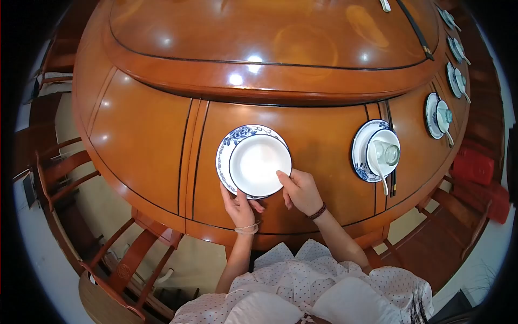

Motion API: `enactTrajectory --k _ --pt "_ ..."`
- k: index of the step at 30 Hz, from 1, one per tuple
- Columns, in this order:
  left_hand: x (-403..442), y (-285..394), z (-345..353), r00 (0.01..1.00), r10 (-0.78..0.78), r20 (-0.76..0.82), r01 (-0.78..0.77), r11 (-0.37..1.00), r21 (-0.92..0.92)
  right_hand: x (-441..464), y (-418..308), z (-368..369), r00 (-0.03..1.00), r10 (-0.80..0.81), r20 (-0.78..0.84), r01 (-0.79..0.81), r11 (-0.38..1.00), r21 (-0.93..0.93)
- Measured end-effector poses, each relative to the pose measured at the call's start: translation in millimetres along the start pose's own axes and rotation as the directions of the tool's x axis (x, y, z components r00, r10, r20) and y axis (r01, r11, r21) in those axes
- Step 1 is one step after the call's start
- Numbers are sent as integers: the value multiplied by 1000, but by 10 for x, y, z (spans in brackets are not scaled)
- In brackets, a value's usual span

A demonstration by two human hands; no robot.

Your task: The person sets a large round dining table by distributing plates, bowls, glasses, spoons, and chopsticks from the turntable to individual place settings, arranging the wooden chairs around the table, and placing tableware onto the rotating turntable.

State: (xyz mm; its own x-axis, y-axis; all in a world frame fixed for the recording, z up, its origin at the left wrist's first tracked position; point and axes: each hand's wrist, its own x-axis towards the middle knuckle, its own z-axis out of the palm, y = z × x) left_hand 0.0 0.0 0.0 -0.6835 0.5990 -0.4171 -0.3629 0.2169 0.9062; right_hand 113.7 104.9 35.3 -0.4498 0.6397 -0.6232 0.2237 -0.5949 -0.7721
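A white bowl [260, 164] sits over a white plate with a blue floral rim [224, 156], near the table's front edge. My right hand [303, 193] pinches the bowl's lower right rim, its thumb on top and its other fingers curled below. My left hand [239, 209] grips the plate's lower left edge; some fingertips are hidden by the dishes. The bowl lies a little off centre towards the right, leaving more of the plate's pattern visible on the left.
On the right stands a place setting: plate [360, 168], bowl with a glass cup [392, 155], white spoon [381, 180] and dark chopsticks [394, 183]. More settings [434, 114] follow the round table's right edge. A raised turntable [259, 81] fills the middle. Wooden chairs [121, 272] surround it.
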Motion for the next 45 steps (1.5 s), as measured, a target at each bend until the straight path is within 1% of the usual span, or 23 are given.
enactTrajectory --k 2,5,6,8,13,17,20,22,23,24,25,26,27,29,30,31,32,34,35,38,41,43,45 --pt "15 -17 33 999 1 -33 -1 1000 -5 93 34 9 999 -31 31 31 999 -15" --pt "-74 -25 68 999 -2 -47 2 1000 -6 60 10 33 999 -45 20 47 995 -85" --pt "-63 -37 37 999 -10 -51 10 1000 8 79 19 70 998 -48 27 51 995 -82" --pt "-54 -42 29 999 1 -54 0 1000 17 116 44 122 1000 8 18 -7 998 -67" --pt "-41 -60 62 996 -19 -81 18 1000 -8 147 63 180 999 41 31 -39 996 -77" --pt "-34 -123 2 993 -40 -109 40 999 -2 182 129 195 998 27 54 -20 992 -126" --pt "-26 -146 -35 995 -65 -80 68 997 32 173 128 177 998 -8 65 17 989 -150" --pt "-26 -105 -25 995 -74 -64 77 996 41 151 72 91 981 -86 172 149 906 -395" --pt "-39 -90 -14 996 -72 -57 74 996 40 122 13 -2 982 -92 166 152 906 -395" --pt "-66 -76 -9 994 -74 -82 81 994 75 72 -128 -130 957 -233 173 290 767 -572" --pt "-94 -61 -10 991 -76 -107 88 990 111 46 -247 -270 909 -362 207 392 573 -720" --pt "-109 -33 -41 983 -125 -131 140 984 113 94 -343 -424 865 -495 80 357 496 -792" --pt "-120 -26 -77 985 -121 -121 135 984 113 189 -468 -600 781 -624 -35 300 424 -854" --pt "-151 -5 -152 983 30 -179 11 973 229 433 -813 -996 529 -845 79 402 167 -900" --pt "-174 76 -177 972 101 -210 -36 955 296 601 -882 -1152 557 -825 97 247 53 -968" --pt "-192 131 -197 956 168 -239 -86 944 317 730 -902 -1237 584 -805 108 87 -70 -994" --pt "-204 189 -233 943 232 -238 -152 938 312 798 -868 -1270 569 -815 109 87 -73 -994" --pt "-202 305 -252 896 371 -245 -287 903 320 901 -835 -1288 667 -742 71 63 -38 -997" --pt "-202 384 -237 897 377 -233 -308 909 281 931 -800 -1279 652 -755 63 52 -38 -998" --pt "-225 481 -126 871 437 -226 -374 886 274 929 -814 -1202 675 -737 17 32 7 -999" --pt "-335 481 111 872 459 -170 -405 872 275 967 -765 -1051 653 -757 -27 -5 32 -999" --pt "-365 509 311 876 481 -40 -460 856 236 991 -751 -926 652 -756 -54 -55 24 -998" --pt "-314 581 472 875 484 22 -476 849 228 1014 -756 -809 660 -748 -67 -71 27 -997"
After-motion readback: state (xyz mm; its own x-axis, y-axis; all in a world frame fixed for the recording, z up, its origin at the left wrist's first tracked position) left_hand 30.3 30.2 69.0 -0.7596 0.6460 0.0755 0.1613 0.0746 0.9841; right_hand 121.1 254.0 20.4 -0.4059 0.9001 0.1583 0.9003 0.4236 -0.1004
